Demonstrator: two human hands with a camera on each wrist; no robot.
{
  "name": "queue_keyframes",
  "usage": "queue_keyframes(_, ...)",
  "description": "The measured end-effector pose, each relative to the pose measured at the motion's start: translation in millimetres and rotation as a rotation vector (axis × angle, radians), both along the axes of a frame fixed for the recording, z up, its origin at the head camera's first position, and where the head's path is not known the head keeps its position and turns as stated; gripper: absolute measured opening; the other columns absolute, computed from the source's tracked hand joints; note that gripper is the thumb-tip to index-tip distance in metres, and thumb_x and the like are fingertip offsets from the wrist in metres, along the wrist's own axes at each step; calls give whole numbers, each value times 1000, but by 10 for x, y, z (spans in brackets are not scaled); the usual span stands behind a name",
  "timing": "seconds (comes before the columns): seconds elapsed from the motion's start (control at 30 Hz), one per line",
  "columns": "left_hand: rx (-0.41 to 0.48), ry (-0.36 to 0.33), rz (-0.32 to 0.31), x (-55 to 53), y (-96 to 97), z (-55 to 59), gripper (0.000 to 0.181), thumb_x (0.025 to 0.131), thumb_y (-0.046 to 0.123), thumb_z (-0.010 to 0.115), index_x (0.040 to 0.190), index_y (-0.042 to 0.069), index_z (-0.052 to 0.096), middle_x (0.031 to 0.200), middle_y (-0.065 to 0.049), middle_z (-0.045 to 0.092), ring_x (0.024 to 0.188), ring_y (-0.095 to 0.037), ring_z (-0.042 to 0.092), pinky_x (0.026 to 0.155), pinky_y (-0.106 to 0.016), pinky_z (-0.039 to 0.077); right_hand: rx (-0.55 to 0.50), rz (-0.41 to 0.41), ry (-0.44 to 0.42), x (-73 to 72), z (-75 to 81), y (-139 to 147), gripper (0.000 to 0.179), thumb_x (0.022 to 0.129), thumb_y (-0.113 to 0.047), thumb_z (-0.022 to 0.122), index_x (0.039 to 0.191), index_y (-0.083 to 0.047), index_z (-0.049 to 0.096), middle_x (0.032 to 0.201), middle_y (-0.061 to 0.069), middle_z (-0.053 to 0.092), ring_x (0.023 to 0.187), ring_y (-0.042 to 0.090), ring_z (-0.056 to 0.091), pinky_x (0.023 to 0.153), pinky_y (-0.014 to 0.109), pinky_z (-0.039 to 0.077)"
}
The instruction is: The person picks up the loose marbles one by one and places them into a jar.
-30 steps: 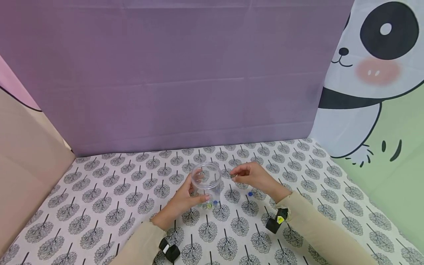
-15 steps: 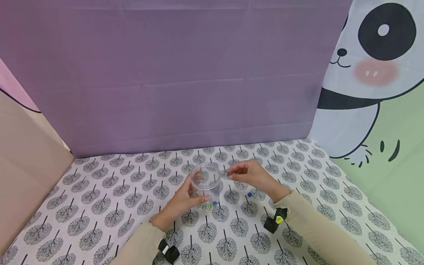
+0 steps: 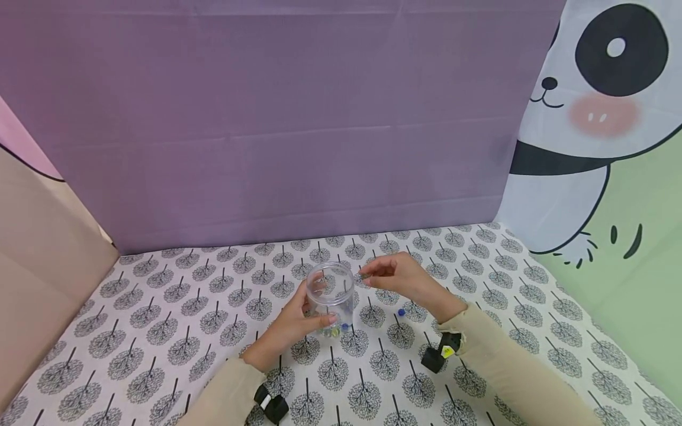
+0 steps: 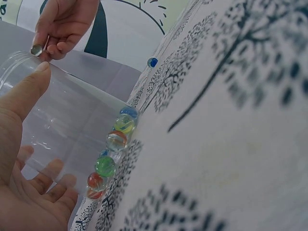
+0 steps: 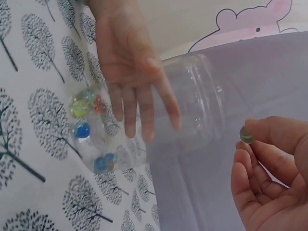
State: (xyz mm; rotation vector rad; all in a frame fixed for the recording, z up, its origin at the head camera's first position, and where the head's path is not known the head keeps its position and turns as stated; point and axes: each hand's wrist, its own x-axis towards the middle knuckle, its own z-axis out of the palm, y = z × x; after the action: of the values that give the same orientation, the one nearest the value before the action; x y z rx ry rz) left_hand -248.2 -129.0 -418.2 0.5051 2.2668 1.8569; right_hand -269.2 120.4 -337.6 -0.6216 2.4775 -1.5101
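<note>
A clear plastic jar (image 3: 345, 309) stands upright on the cloth. My left hand (image 3: 299, 315) holds it, thumb on the near side and fingers around the far side. Several glass marbles (image 4: 105, 166) lie on the jar's bottom, among them green, red, yellow and blue ones. Just right of the jar's rim, my right hand (image 3: 401, 279) pinches a greenish clear marble (image 5: 247, 135) between thumb and fingertip. It is apart from the rim in the right wrist view. One blue marble (image 3: 401, 312) lies loose on the cloth, below the right hand.
A white cloth (image 3: 213, 367) printed with dark trees covers the table. Behind it hangs a purple curtain (image 3: 309, 130). A panda print (image 3: 575, 195) covers the right side, and a beige panel (image 3: 48, 236) stands at the left.
My right hand has moved slightly left and up, closer to the jar's rim, with the marble. The left hand and the jar have stayed in place.
</note>
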Motion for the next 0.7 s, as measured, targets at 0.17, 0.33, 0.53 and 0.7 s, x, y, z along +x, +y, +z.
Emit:
queue_keyframes(0.17,5,-3,-6,-3,0,2,93,76,16,78,149,23,21,149,-14,32,128,-37,42,98,-50,43,-13,14,2,28,54,-35,24,84,-17,70,106,-6,69,89,6,67,79,21,60,70,29,52)
queue_keyframes(0.33,15,-12,-6,-4,-3,1,93,76,16,78,149,22,21,149,-14,33,129,-37,41,103,-55,36,-22,20,0,35,74,-70,24,84,-16,71,105,-6,69,88,3,67,78,17,61,72,31,52)
queue_keyframes(0.53,18,-26,1,8,-7,6,91,76,18,78,148,26,23,149,-12,34,129,-35,41,104,-56,34,-38,34,-8,26,79,-106,23,83,-13,70,105,-5,69,90,4,68,79,17,62,76,34,54)
queue_keyframes(0.7,24,-41,-3,14,-12,6,90,76,19,78,147,29,23,149,-10,34,129,-34,40,102,-55,37,-30,51,-4,27,77,-143,23,83,-13,70,105,-5,68,91,4,68,81,21,63,76,36,54)
